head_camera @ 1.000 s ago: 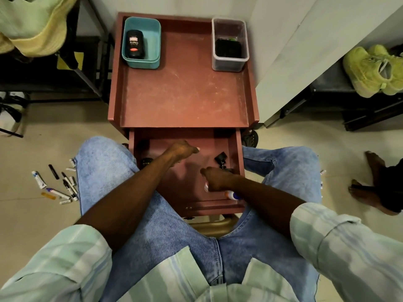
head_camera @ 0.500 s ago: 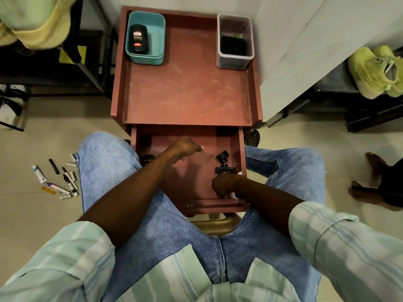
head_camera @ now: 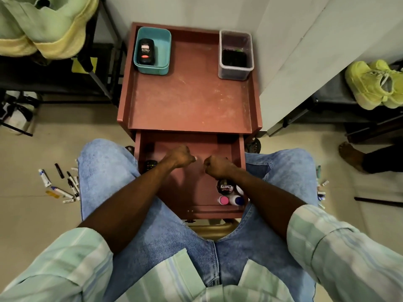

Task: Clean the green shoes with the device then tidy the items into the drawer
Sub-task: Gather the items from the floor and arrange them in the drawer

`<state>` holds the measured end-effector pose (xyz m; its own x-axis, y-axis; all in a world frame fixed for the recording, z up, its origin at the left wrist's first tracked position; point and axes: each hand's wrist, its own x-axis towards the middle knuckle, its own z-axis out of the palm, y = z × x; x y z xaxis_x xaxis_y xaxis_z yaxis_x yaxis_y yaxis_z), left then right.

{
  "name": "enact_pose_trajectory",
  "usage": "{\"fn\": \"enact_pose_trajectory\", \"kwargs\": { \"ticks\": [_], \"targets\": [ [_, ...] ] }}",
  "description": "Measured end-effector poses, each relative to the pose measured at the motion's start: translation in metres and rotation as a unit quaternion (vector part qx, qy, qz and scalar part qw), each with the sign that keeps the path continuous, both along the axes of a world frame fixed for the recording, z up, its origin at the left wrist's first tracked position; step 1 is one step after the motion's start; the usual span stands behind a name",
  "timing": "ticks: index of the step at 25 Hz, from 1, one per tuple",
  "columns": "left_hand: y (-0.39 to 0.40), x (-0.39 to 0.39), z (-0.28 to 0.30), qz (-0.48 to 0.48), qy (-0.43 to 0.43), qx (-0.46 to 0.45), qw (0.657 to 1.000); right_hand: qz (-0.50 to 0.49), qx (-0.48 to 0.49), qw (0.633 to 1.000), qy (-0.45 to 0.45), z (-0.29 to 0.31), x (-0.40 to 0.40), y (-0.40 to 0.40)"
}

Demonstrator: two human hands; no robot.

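Down between the person's knees, the drawer (head_camera: pixel 236 149) of the red worktop (head_camera: pixel 187 99) stands pulled out. Both hands sit inside it, close together near the middle. The left hand (head_camera: pixel 182 156) has its fingers curled in and nothing shows in its grip; the right hand (head_camera: pixel 217 166) is curled likewise, and whether it holds anything I cannot tell. A round polish tin (head_camera: pixel 224 187) lies in the drawer's near right corner, just beside two small bottles (head_camera: pixel 231 200). On the worktop, a teal tub (head_camera: pixel 164 51) holds a black bottle (head_camera: pixel 146 51), and a clear box (head_camera: pixel 236 71) stands at the far right. The green shoes (head_camera: pixel 373 83) rest on a shelf well off to the right.
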<state>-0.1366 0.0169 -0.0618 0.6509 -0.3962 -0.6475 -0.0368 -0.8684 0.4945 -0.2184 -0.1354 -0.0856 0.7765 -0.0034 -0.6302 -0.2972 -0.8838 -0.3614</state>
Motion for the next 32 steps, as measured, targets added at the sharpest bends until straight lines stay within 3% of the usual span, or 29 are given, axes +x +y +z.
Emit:
{"fn": "enact_pose_trajectory", "kwargs": {
  "ticks": [5,8,13,16,19,22,28,30,32],
  "targets": [
    [0.027,0.003,0.018,0.066,-0.067,-0.022,0.995,-0.038,0.054,0.988,-0.143,0.032,0.047,0.036],
    [0.058,0.013,0.044,0.158,-0.115,-0.047,0.980,-0.059,0.125,0.971,-0.197,0.056,0.083,0.073],
    [0.140,0.053,0.097,0.340,-0.214,-0.068,0.913,-0.010,0.197,0.955,-0.222,0.091,0.147,0.158],
    [0.227,0.077,0.098,0.454,-0.226,-0.088,0.857,0.005,0.234,0.954,-0.185,0.094,0.178,0.222],
    [0.323,0.090,0.056,0.563,-0.198,-0.078,0.798,0.034,0.244,0.960,-0.134,0.077,0.205,0.287],
    [0.388,0.082,-0.005,0.628,-0.138,-0.031,0.765,0.040,0.246,0.965,-0.078,0.043,0.225,0.330],
    [0.473,0.054,-0.171,0.725,0.004,0.009,0.689,0.052,0.183,0.982,0.016,-0.073,0.262,0.386],
    [0.480,0.047,-0.205,0.726,0.040,0.028,0.685,0.049,0.166,0.984,0.040,-0.104,0.267,0.396],
    [0.482,0.049,-0.231,0.707,0.049,0.054,0.703,0.049,0.158,0.985,0.055,-0.141,0.275,0.409]
  ]
}}
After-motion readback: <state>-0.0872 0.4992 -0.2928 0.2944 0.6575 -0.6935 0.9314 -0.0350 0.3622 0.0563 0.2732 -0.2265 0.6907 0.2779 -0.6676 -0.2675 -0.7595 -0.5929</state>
